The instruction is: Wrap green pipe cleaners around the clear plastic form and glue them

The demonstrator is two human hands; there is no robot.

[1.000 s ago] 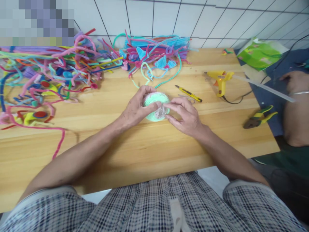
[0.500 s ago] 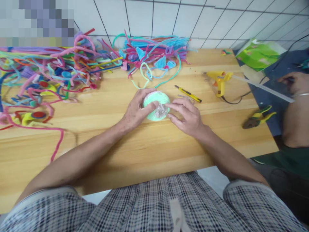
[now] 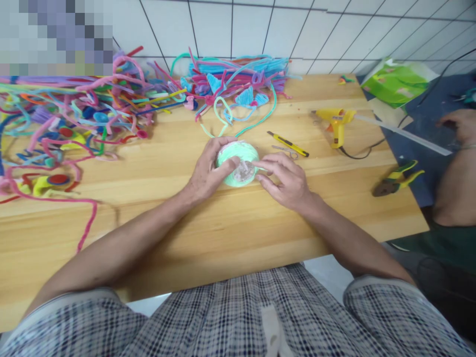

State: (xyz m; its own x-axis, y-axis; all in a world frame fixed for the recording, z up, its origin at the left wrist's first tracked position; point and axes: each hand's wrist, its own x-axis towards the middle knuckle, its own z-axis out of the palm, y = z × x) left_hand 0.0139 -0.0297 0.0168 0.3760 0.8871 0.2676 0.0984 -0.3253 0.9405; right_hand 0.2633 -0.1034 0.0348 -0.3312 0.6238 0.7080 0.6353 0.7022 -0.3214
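A round mint-green ball (image 3: 242, 148) of wound fuzzy pipe cleaner, with a pale, greyish see-through patch facing me, is held just over the table. My left hand (image 3: 211, 166) wraps its left side, thumb pressed on the front beside the patch. At the ball's right edge, my right hand (image 3: 284, 179) has its thumb and fingertips curled close together on what looks like the strand of mint-green pipe cleaner; its end is too small to make out. Just behind my right hand lie a yellow utility knife (image 3: 288, 144) and small scissors (image 3: 292, 154).
Loose coloured pipe cleaners (image 3: 74, 114) are heaped at the left, with a blue and pink bundle (image 3: 238, 74) by the tiled wall. On the right sit a yellow glue gun (image 3: 336, 124) with a glue stick, and pliers (image 3: 396, 181). Another person's arm (image 3: 457, 183) is at the far right.
The view has shifted slightly, and the ball has turned a little in my hands. Both hands keep nearly the same places on it.
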